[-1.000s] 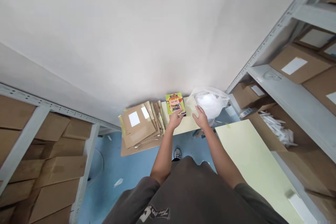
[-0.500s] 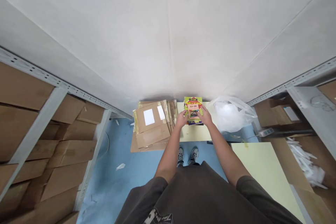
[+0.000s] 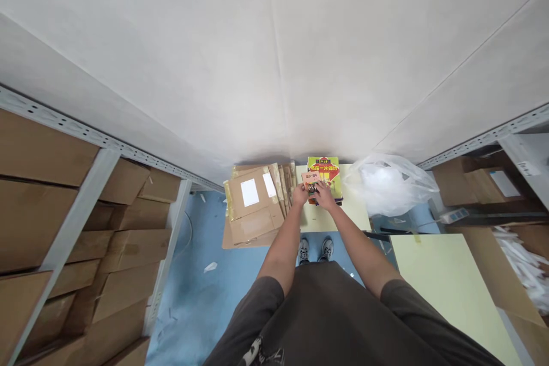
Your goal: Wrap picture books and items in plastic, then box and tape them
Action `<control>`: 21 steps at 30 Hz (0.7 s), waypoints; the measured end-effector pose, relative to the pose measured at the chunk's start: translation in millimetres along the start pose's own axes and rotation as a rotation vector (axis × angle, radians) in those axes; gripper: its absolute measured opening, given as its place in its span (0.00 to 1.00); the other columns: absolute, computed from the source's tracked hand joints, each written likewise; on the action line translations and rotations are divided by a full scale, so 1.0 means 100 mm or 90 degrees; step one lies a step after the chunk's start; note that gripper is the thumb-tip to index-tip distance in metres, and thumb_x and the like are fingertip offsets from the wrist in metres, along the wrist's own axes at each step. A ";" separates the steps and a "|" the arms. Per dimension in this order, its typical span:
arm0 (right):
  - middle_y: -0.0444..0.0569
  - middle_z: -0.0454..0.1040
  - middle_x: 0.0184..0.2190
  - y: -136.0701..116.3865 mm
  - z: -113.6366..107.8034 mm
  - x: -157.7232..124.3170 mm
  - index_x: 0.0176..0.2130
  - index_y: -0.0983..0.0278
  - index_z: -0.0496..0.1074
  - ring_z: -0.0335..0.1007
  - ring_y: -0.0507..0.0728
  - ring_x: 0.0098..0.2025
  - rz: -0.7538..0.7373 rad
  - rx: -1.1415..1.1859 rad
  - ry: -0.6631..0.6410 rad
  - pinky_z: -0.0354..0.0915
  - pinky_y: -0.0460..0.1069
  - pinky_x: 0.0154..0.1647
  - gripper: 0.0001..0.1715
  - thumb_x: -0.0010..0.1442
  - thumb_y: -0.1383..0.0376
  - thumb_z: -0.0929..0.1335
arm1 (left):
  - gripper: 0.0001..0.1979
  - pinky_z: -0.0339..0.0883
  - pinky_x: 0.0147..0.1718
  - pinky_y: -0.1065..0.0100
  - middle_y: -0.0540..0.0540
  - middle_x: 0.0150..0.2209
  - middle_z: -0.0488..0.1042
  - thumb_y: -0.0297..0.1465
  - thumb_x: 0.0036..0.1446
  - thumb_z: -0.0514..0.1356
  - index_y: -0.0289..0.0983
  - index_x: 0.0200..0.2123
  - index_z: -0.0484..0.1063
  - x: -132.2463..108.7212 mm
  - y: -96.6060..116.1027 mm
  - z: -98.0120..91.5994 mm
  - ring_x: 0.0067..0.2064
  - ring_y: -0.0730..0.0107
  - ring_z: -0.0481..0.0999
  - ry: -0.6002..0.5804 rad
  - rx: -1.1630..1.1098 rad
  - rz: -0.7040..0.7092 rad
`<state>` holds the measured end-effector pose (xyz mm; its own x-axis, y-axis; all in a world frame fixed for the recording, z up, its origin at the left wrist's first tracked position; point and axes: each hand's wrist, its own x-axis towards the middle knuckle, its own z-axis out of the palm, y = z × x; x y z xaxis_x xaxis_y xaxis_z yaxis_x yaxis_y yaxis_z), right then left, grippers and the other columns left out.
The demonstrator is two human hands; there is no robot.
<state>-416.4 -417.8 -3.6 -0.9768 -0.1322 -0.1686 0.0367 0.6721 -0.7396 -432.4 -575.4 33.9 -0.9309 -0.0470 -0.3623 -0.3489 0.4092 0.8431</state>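
A small pink-covered book (image 3: 310,179) with a dark picture lies tilted over the left part of a stack of larger books. The top one, a yellow-green book (image 3: 334,180), has a red and yellow design. My left hand (image 3: 299,195) is closed on the small book's left edge. My right hand (image 3: 325,197) is at its lower right corner, fingers curled over the cover; the thumb is hard to make out. Darker book edges show beneath, partly hidden by my right hand.
Flattened cardboard boxes (image 3: 253,223) are piled left of the books on the pale table (image 3: 315,223). A clear plastic bag (image 3: 381,189) is on the right. Shelves of cardboard boxes (image 3: 132,246) stand at left. Another pale tabletop (image 3: 441,280) extends at lower right, near a power strip (image 3: 454,216).
The small book has shifted left and turned askew on the stack, uncovering more of the yellow-green cover. My right hand has moved in over its corner. The view has shifted slightly.
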 end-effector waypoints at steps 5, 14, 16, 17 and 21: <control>0.58 0.75 0.65 -0.02 -0.24 -0.11 0.63 0.60 0.76 0.71 0.68 0.68 0.110 0.137 0.140 0.63 0.69 0.72 0.33 0.60 0.55 0.70 | 0.14 0.74 0.50 0.62 0.34 0.47 0.86 0.30 0.65 0.62 0.34 0.51 0.82 -0.05 0.10 -0.17 0.47 0.57 0.85 0.039 0.074 -0.054; 0.51 0.84 0.52 -0.33 -0.69 -0.27 0.58 0.58 0.78 0.81 0.65 0.54 0.167 0.308 0.183 0.76 0.65 0.57 0.33 0.53 0.56 0.74 | 0.13 0.77 0.44 0.62 0.40 0.42 0.86 0.28 0.55 0.63 0.35 0.43 0.84 -0.16 0.40 -0.38 0.42 0.60 0.83 -0.027 -0.041 0.063; 0.49 0.85 0.49 -0.42 -0.80 -0.36 0.55 0.58 0.78 0.82 0.63 0.50 0.140 0.399 0.190 0.77 0.61 0.54 0.30 0.52 0.57 0.74 | 0.15 0.77 0.38 0.64 0.44 0.40 0.86 0.30 0.51 0.64 0.36 0.42 0.84 -0.22 0.51 -0.35 0.38 0.63 0.82 -0.098 -0.149 0.104; 0.48 0.85 0.47 -0.44 -0.87 -0.42 0.52 0.59 0.78 0.82 0.62 0.47 0.130 0.448 0.199 0.78 0.60 0.51 0.29 0.51 0.57 0.73 | 0.17 0.77 0.36 0.65 0.44 0.40 0.85 0.31 0.50 0.64 0.36 0.43 0.84 -0.26 0.58 -0.32 0.36 0.64 0.81 -0.128 -0.192 0.113; 0.48 0.84 0.40 -0.40 -1.29 -0.82 0.46 0.60 0.77 0.81 0.61 0.39 0.121 0.587 0.269 0.77 0.53 0.40 0.25 0.47 0.58 0.74 | 0.22 0.76 0.34 0.65 0.44 0.42 0.85 0.34 0.49 0.66 0.36 0.48 0.84 -0.45 0.89 -0.06 0.34 0.66 0.80 -0.202 -0.259 0.130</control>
<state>-365.3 -339.8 123.2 -0.9258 0.3047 -0.2239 0.1721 -0.1878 -0.9670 -421.7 -542.2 127.3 -0.9274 0.2996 -0.2240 -0.2367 -0.0062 0.9716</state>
